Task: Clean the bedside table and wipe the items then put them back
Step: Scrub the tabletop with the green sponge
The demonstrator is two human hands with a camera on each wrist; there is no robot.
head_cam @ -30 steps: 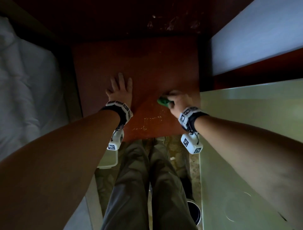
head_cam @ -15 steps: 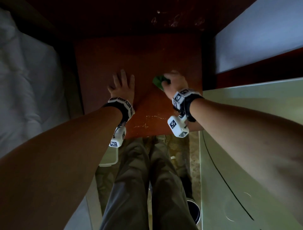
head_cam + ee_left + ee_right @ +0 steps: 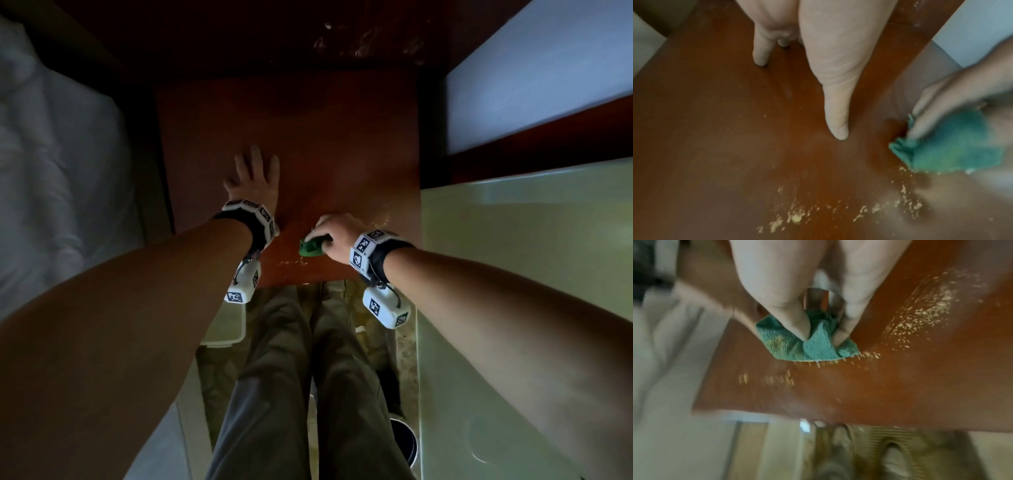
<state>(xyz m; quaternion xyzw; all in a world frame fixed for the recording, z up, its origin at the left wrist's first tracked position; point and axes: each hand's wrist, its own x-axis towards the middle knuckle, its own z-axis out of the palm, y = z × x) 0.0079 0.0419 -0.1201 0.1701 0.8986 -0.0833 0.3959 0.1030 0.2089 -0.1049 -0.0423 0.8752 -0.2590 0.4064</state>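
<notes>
On the reddish counter (image 3: 308, 144), near edge: right hand (image 3: 337, 233) fingers (image 3: 797, 324) clamped on green cloth (image 3: 310, 247), pressed among pale crumbs (image 3: 795, 216). Left hand (image 3: 253, 178) flat, fingers (image 3: 836, 104) straight, slightly apart, left of cloth.

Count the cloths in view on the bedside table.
1: a green cloth gripped by the right hand near the bedside table's front edge. None other shows.
</notes>
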